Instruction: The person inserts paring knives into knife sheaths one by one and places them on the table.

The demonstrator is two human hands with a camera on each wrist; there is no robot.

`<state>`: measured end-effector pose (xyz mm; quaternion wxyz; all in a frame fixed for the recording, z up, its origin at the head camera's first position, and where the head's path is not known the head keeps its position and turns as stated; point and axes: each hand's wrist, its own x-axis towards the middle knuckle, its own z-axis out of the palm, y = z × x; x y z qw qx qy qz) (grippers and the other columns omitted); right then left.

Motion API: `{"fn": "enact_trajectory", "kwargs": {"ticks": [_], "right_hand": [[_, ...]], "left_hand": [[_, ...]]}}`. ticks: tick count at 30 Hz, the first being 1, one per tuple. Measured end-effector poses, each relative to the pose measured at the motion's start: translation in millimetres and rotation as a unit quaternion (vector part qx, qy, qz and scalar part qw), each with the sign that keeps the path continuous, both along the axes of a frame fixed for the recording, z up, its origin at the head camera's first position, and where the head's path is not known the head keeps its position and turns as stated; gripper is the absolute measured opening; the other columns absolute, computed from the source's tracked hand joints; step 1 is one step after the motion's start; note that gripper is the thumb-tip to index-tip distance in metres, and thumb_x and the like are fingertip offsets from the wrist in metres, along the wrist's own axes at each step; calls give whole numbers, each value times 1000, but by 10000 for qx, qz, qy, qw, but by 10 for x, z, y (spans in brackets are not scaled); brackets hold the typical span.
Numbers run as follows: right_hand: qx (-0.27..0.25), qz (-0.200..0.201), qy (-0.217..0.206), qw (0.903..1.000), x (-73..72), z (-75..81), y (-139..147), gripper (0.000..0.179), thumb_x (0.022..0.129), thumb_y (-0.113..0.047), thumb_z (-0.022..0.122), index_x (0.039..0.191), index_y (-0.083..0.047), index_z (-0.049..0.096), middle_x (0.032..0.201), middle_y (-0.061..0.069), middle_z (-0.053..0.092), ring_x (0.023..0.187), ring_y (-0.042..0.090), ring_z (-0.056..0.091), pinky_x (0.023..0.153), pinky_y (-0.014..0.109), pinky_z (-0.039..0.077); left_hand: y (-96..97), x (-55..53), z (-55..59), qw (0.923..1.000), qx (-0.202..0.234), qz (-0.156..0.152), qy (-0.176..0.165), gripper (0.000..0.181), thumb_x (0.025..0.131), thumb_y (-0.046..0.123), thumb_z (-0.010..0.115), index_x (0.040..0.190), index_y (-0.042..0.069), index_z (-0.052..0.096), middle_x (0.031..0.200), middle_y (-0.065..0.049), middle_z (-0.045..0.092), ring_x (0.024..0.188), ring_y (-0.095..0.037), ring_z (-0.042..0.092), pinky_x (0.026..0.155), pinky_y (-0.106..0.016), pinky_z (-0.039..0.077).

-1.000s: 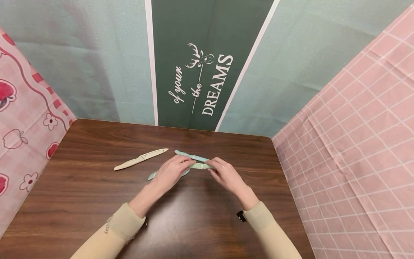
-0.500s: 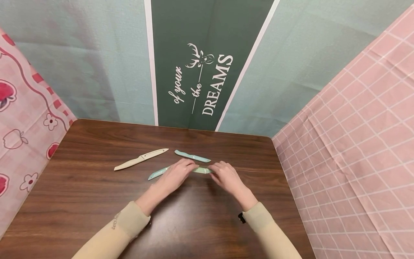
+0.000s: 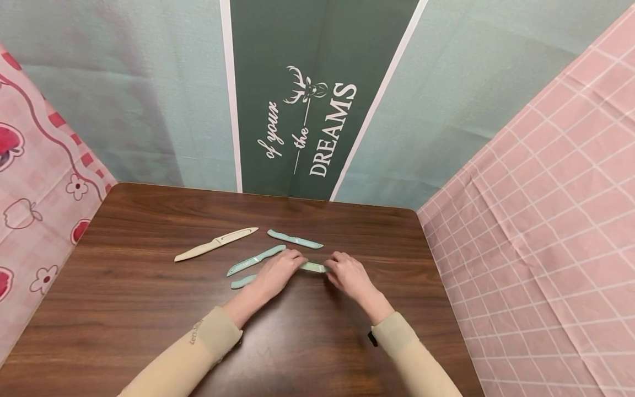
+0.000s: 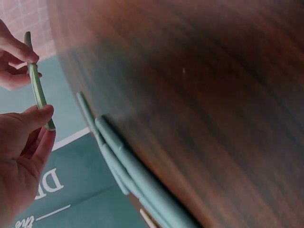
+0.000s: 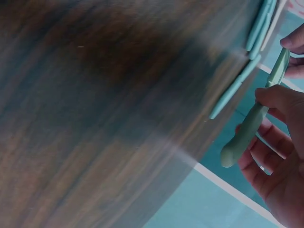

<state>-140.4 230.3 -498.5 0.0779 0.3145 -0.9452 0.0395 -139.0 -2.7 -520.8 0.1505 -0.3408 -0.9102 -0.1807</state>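
Observation:
Both hands hold a light green knife [image 3: 313, 267] with a covered blade, raised over the table. In the left wrist view, the left hand [image 4: 21, 156] pinches the sheath end of this green knife [image 4: 36, 88] between thumb and fingers. The right hand [image 3: 351, 275] grips the handle, whose rounded butt sticks out past the fingers in the right wrist view. Beside the left hand [image 3: 279, 271] lies a teal sheathed knife [image 3: 255, 261]. Nearer the person is a second teal piece [image 3: 243, 282], mostly hidden under the left hand.
A cream sheathed knife [image 3: 215, 244] lies on the left of the brown wooden table [image 3: 149, 309]. Behind the hands is a light blue sheathed knife [image 3: 295, 239]. Fabric hangings [image 3: 555, 220] stand along the table's back and sides.
Both hands have moved toward the person with the green knife, away from the light blue knife. The teal knife and the end of another teal piece have come into sight beside the left hand.

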Motion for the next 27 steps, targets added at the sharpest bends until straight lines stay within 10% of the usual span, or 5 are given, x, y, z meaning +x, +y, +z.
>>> {"fn": "enact_trajectory", "kwargs": {"ticks": [10,27], "right_hand": [[196,-159,-238,9994,3,-207,121,18,83,-15,80,98,-12,71,97,1,63,88,18,64,73,34,57],[-311,-219,-735,9966,-45,-429,256,16,86,-14,78,99,-11,71,99,2,66,94,20,64,76,38,57]], "left_hand": [[139,-13,-133,9984,-336,-131,-441,30,93,5,58,120,9,71,119,-5,68,111,-19,64,94,-30,55],[251,-39,-252,9972,-696,-77,-248,28,89,9,60,111,14,75,106,-1,72,97,-18,67,89,-30,55]]}}
